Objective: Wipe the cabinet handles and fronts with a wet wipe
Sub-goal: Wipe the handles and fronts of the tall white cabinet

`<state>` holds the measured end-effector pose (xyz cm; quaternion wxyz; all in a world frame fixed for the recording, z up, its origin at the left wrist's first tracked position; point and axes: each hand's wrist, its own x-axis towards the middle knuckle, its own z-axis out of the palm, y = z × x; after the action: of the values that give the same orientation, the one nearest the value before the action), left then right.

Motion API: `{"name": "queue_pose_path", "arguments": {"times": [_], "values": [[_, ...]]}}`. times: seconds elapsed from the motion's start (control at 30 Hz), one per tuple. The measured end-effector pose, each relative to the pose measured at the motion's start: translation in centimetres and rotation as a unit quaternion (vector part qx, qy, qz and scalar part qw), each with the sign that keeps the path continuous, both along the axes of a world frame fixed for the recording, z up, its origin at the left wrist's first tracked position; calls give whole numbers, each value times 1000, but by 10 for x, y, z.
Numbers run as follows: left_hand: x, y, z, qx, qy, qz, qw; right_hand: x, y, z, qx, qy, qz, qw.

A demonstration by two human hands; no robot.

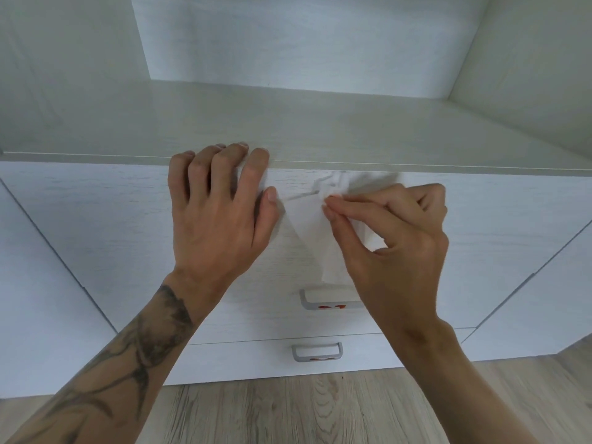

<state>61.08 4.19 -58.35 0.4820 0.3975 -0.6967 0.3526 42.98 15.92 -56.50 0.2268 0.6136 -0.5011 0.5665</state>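
A white wet wipe (pixel 312 229) hangs stretched in front of the upper drawer front (pixel 112 225) of a white cabinet. My left hand (pixel 217 213) pinches the wipe's left corner with thumb and forefinger near the cabinet's top edge. My right hand (pixel 394 238) pinches its crumpled right part with the fingertips. Below the wipe is the upper drawer's grey handle (pixel 323 304) with red marks on it, partly hidden by my right wrist. The lower drawer's grey handle (pixel 317 350) also carries red marks.
The cabinet's pale top surface (pixel 320 123) runs back into a white alcove. Cabinet doors (pixel 41 299) flank the drawers on both sides. Wood-look floor (pixel 288 411) lies below.
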Motion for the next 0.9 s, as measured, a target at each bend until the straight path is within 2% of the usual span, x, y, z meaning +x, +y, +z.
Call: {"name": "queue_pose_path", "arguments": {"times": [0.17, 0.3, 0.5, 0.63, 0.73, 0.9], "values": [[0, 0, -1, -3, -5, 1, 1000, 6, -12, 8, 37, 35, -5, 999], [2, -1, -1, -1, -7, 6, 1000, -19, 0, 1, 7, 34, 24, 999], [1, -2, 0, -1, -5, 4, 1000, -68, 11, -3, 3, 48, 9, 999], [0, -1, -1, -1, -4, 3, 1000, -52, 6, -6, -4, 24, 23, 999], [1, -1, -1, -6, -6, 1, 1000, -34, -2, -3, -13, 51, 45, 998], [2, 0, -1, -7, -5, 5, 1000, -64, 6, -9, -32, 61, 6, 998]]}}
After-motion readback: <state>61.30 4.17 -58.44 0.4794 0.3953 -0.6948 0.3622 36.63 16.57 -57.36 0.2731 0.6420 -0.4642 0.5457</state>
